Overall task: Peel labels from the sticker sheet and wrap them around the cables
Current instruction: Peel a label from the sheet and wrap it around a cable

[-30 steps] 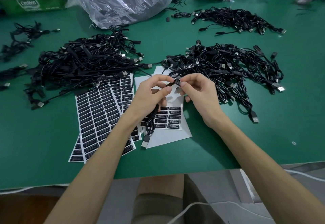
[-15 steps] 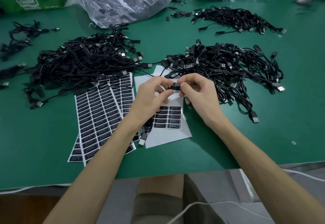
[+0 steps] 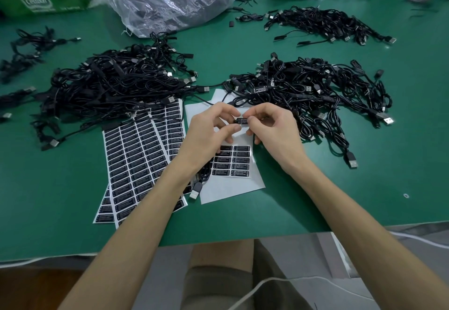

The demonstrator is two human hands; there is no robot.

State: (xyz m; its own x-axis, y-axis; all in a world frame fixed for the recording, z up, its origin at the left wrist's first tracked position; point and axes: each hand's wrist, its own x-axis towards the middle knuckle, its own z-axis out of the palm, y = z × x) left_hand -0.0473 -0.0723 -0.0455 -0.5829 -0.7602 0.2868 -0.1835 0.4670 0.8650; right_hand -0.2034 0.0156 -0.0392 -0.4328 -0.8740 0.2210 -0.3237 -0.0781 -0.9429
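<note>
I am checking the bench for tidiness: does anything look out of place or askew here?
Only mildly. The full sticker sheets lie fanned and crooked, their far edge under the left cable pile. A small loose ring sits alone on the table at the right. No damage shows.

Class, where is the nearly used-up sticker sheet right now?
In the head view, the sticker sheet lies mid-table beneath the left hand and right hand, just right of the full sheets.

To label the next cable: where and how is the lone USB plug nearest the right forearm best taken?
Pinch the USB plug by its black housing, coming from the near side: it lies flat and alone, its cord running away into the cable pile.
</note>
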